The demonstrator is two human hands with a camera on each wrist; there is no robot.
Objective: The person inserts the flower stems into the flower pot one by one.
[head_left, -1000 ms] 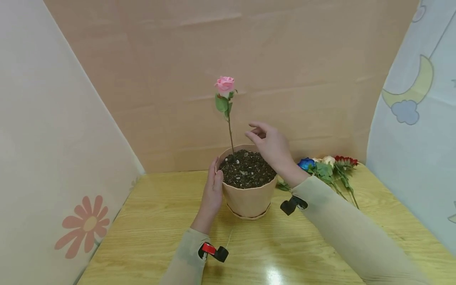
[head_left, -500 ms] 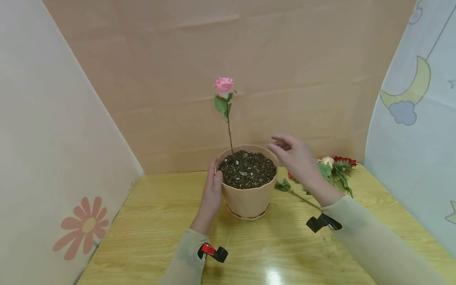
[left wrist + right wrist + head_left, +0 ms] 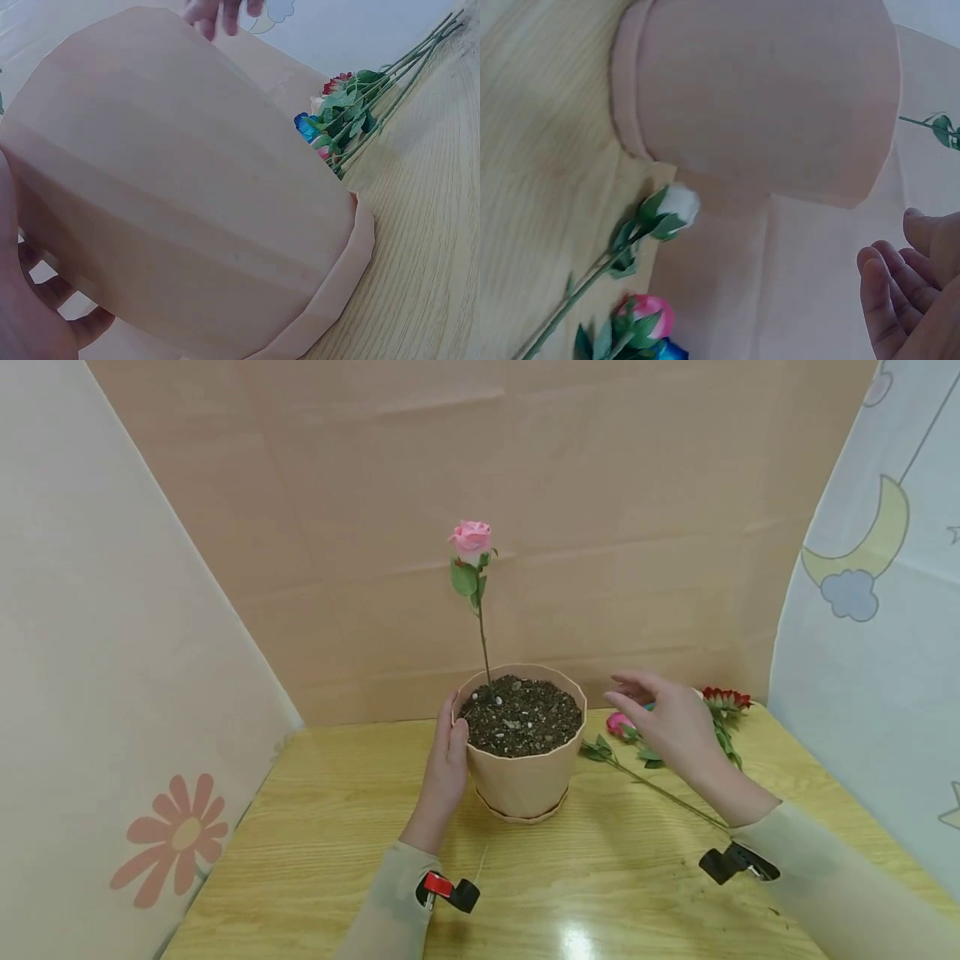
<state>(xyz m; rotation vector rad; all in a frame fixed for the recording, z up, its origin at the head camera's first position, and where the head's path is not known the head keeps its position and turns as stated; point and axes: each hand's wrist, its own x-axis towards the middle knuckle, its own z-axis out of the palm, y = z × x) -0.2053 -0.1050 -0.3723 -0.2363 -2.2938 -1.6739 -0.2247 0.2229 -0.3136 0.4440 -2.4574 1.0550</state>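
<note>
A pink rose (image 3: pixel 472 539) on a thin stem stands upright at the far left of the dark soil (image 3: pixel 525 731) in a beige flower pot (image 3: pixel 521 783). My left hand (image 3: pixel 445 768) holds the pot's left side, thumb toward the front and fingers reaching round the wall; the left wrist view shows those fingers (image 3: pixel 56 292) partly behind it. To the right of the pot, my right hand (image 3: pixel 675 727) hovers over the loose flowers with relaxed, bent fingers and nothing in them. The right wrist view shows a white rose (image 3: pixel 679 208) lying below it.
Partly hidden by the right arm lie a magenta rose (image 3: pixel 618 724), a red flower (image 3: pixel 726 698) and a blue flower (image 3: pixel 306 126). A saucer (image 3: pixel 525 817) sits under the pot. Cloth walls (image 3: pixel 360 610) enclose the wooden table (image 3: pixel 330 860) at the back and sides.
My right hand has moved from above the pot's soil to the right and down, over the flowers. The left hand, the pot and the planted rose stay where they were.
</note>
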